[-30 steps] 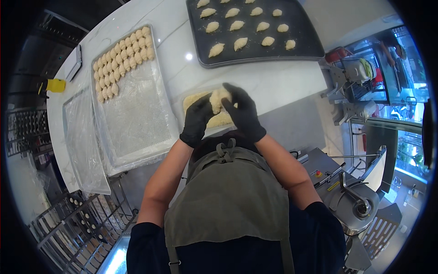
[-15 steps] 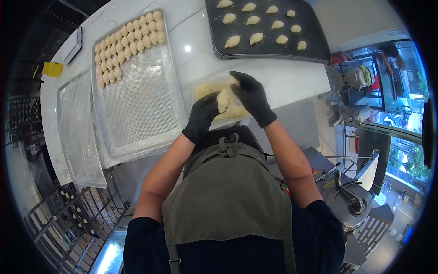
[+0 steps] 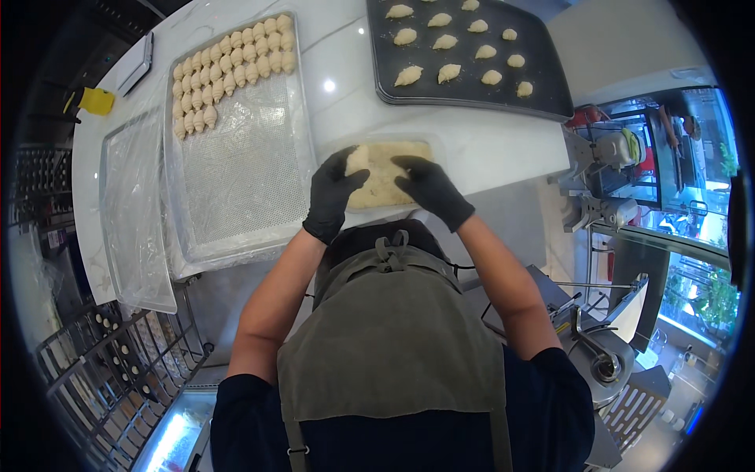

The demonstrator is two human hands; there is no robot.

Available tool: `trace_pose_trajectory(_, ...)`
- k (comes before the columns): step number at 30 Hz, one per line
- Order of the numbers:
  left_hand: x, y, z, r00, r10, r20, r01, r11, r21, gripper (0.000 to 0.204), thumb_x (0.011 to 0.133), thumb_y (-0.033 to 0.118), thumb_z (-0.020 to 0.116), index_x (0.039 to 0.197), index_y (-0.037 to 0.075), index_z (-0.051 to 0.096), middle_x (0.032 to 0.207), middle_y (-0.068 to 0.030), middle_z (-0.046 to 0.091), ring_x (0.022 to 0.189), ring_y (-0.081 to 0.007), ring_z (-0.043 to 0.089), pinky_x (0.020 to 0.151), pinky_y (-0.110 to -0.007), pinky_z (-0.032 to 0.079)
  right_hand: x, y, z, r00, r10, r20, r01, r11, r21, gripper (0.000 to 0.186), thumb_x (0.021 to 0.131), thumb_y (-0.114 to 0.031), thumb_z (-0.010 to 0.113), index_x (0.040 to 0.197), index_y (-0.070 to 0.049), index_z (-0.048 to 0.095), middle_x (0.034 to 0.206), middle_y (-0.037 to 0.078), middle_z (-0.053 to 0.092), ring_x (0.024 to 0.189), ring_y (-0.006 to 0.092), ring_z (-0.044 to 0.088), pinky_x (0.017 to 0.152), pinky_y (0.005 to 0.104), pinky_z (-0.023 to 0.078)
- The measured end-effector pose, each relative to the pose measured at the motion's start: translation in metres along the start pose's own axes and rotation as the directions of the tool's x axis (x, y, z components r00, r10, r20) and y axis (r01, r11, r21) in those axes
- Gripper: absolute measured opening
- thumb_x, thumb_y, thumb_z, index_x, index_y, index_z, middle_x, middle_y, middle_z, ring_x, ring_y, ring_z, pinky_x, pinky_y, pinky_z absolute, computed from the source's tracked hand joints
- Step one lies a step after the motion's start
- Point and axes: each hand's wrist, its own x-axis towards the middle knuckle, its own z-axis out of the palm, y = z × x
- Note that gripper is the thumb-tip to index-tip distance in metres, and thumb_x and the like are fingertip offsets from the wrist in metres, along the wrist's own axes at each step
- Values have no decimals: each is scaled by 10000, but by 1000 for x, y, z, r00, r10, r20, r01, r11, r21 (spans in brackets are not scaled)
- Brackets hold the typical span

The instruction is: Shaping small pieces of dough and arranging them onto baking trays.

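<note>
My black-gloved left hand is closed around a pale, crumb-dusted croissant dough piece, held over the left side of a shallow tub of yellowish crumbs. My right hand, in a black glove too, reaches over the tub's right side with fingers and thumb apart and nothing visible between them. To the left, a perforated tray lined with clear plastic carries rows of rolled croissant dough at its far end. Far right, a dark baking tray bears several spaced-out, crumb-coated dough pieces.
A clear plastic lid or tray lies at the table's left edge, with a yellow tool and a flat light device beyond. A wire rack stands lower left. Metal kitchen equipment is at my right.
My hands have moved apart over the tub. The dough piece, earlier between both hands, is now in my left hand at the left side, and my right hand has come down over the crumbs.
</note>
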Motion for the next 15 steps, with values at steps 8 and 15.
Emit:
trace_pose_trajectory(8,6,10,-1,998,-64,-14,61,980,-189,375,962,113,604,1323,14,589,1107,-100,682,878,-166,651,779,-262,539,30,26,22,855,-288,431,513,351,-783,376,787,-81,682,1160,-122,692,1036,76,640,908,260,618,779,335,523)
trace_pose_trajectory(15,9,-1,2,995,-76,-65,62,979,-194,390,959,102,611,1336,8,578,1120,-98,676,899,-172,659,799,-261,544,32,0,-6,882,-348,317,459,785,-415,372,810,-66,671,1181,-89,682,1024,60,640,838,219,599,732,318,505)
